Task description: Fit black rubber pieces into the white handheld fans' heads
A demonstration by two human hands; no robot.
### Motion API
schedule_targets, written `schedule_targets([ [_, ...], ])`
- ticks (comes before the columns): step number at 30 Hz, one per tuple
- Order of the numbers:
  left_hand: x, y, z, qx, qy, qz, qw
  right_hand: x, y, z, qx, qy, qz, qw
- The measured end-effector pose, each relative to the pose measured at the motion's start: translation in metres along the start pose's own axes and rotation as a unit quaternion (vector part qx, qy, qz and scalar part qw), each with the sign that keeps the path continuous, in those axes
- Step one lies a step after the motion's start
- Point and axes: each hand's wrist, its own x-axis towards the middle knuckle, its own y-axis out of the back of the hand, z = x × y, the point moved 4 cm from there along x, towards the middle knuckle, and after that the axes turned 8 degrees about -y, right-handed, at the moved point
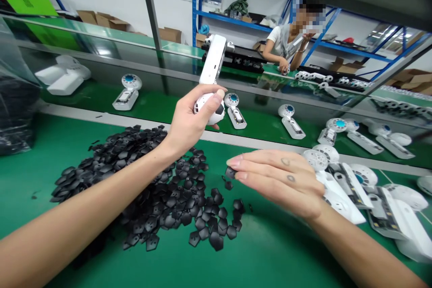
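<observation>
The handheld device [213, 60] looks like smooth white plastic with a glossy sheen. The pentagonal pieces [168, 198] are black plastic, matt to satin. The desk [270, 252] has a smooth green surface, faintly glossy. The bag [16, 99] is see-through, shiny plastic film; the open boxes [111, 22] are matt brown cardboard; the shelf [236, 21] looks like smooth, blue-painted metal.

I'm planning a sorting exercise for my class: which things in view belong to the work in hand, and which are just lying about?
Work in hand:
- white gadget in the left hand
- black piece at the right hand
- pile of black pieces

Apparently just lying about:
- cardboard boxes
- dark green cloth
</observation>
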Motion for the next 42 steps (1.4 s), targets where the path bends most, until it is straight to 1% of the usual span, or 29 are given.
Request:
schedule_targets([
  [2, 0.000, 0.000, -0.001, 0.000, 0.005, 0.001, 1.000, -0.001, -0.003, 0.002, 0.003, 0.002, 0.024, 1.000],
  [4, 0.000, 0.000, -0.002, 0.001, 0.009, 0.002, 1.000, -0.002, -0.008, 0.006, -0.013, -0.015, 0.060, 0.998],
  [7, -0.001, 0.000, -0.004, -0.001, 0.022, 0.006, 1.000, -0.001, -0.013, 0.013, -0.061, -0.093, 0.119, 0.987],
  [9, -0.001, 0.000, -0.005, -0.009, 0.033, 0.004, 0.999, 0.001, -0.013, 0.017, -0.068, -0.137, 0.137, 0.979],
  [11, 0.000, 0.000, -0.004, -0.019, 0.043, -0.005, 0.999, 0.003, -0.011, 0.020, -0.042, -0.166, 0.136, 0.976],
  [14, 0.000, -0.002, -0.002, -0.004, 0.054, -0.044, 0.998, 0.004, -0.006, 0.026, 0.022, -0.217, 0.146, 0.965],
  [16, -0.001, -0.004, 0.000, 0.013, 0.054, -0.080, 0.995, 0.003, -0.004, 0.033, 0.061, -0.274, 0.164, 0.946],
  [18, -0.002, -0.005, 0.000, 0.009, 0.061, -0.109, 0.992, 0.001, -0.004, 0.041, 0.094, -0.348, 0.178, 0.916],
  [20, -0.003, -0.006, -0.002, -0.019, 0.086, -0.130, 0.988, 0.000, -0.005, 0.049, 0.142, -0.411, 0.178, 0.883],
  [21, -0.003, -0.006, -0.003, -0.041, 0.103, -0.139, 0.984, 0.000, -0.005, 0.053, 0.170, -0.431, 0.176, 0.869],
  [23, -0.004, -0.007, -0.005, -0.093, 0.143, -0.153, 0.973, 0.000, -0.004, 0.057, 0.217, -0.449, 0.177, 0.849],
  [25, -0.004, -0.009, -0.004, -0.145, 0.180, -0.161, 0.960, -0.001, -0.002, 0.059, 0.244, -0.455, 0.183, 0.836],
  [27, -0.004, -0.011, 0.000, -0.182, 0.202, -0.150, 0.950, -0.001, -0.001, 0.060, 0.261, -0.461, 0.183, 0.828],
  [29, -0.005, -0.012, 0.003, -0.191, 0.208, -0.131, 0.950, -0.001, -0.002, 0.060, 0.280, -0.458, 0.186, 0.823],
  [31, -0.005, -0.013, 0.003, -0.164, 0.197, -0.105, 0.961, 0.001, -0.002, 0.060, 0.290, -0.447, 0.194, 0.824],
  [32, -0.005, -0.012, 0.002, -0.141, 0.180, -0.092, 0.969, 0.002, -0.003, 0.060, 0.293, -0.442, 0.197, 0.824],
  [34, -0.006, -0.011, 0.001, -0.085, 0.121, -0.069, 0.987, 0.003, -0.006, 0.059, 0.313, -0.453, 0.197, 0.811],
  [35, -0.007, -0.010, 0.002, -0.053, 0.086, -0.063, 0.993, 0.003, -0.009, 0.059, 0.333, -0.467, 0.195, 0.795],
  [37, -0.009, -0.009, 0.003, 0.013, 0.031, -0.064, 0.997, 0.004, -0.015, 0.058, 0.391, -0.499, 0.186, 0.751],
  [39, -0.012, -0.008, 0.005, 0.072, 0.003, -0.070, 0.995, 0.003, -0.022, 0.057, 0.443, -0.523, 0.175, 0.707],
  [42, -0.015, -0.009, 0.012, 0.148, -0.020, -0.073, 0.986, 0.002, -0.029, 0.054, 0.489, -0.550, 0.156, 0.658],
])
